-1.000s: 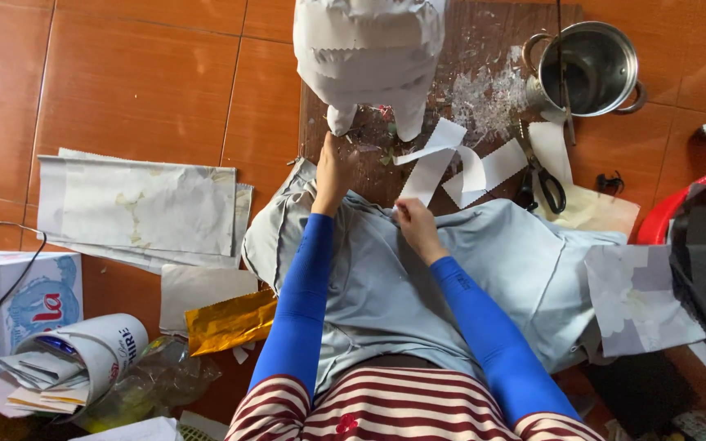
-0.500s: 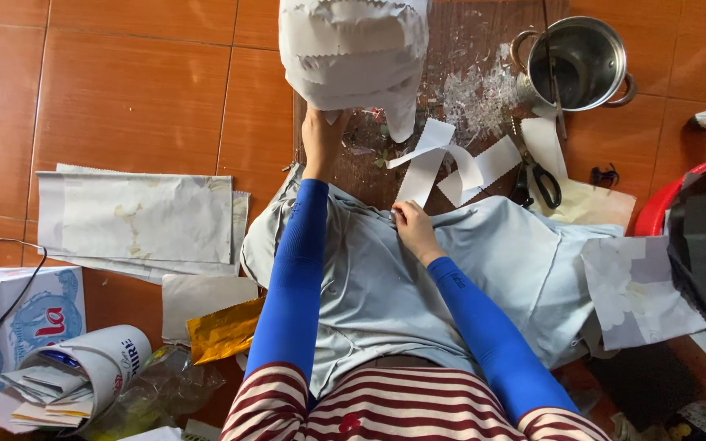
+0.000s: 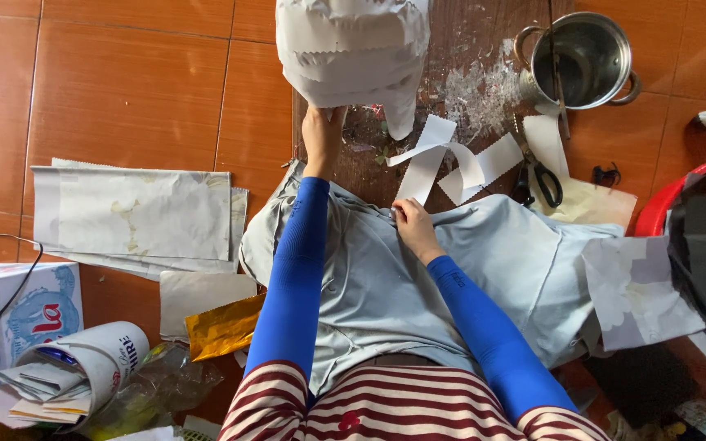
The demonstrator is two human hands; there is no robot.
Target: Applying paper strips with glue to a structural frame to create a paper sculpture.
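- Paper-white and bulky, the large rounded form layered with overlapping strips of white paper (image 3: 353, 57) is sitting at the far edge of the dark wooden board (image 3: 484, 49); it looks top-heavy, and if the steadying hand is slipping or pushing unevenly, it could be rolling off toward the orange tiled floor (image 3: 124, 90).
- Across the lap, the pale grey cloth (image 3: 484, 269) is lying loose and bunched; it may be dragging the paper with it if a knee is shifting.
- Near the board's far right corner, the steel pot with two handles (image 3: 590, 57) is standing close to the white smears of paste (image 3: 475, 90); a careless elbow could be tipping it, I judge.
- Just beside those, the loose curled strips of white paper (image 3: 451, 163) are lying tangled on the board; damp ones could be tearing or sticking together when lifted.
- Next to the strips, the black-handled scissors (image 3: 537, 171) are lying well within reach of the right hand, so a blind grab could be meeting the blades.
- Reaching straight forward in a blue sleeve, the left hand (image 3: 322, 139) is pressing its fingers up against the underside of the paper form, not clasping anything.
- Bent inward at the elbow, the right hand (image 3: 414, 229) is resting at the cloth's edge, fingers curled and pinching the near end of a strip.
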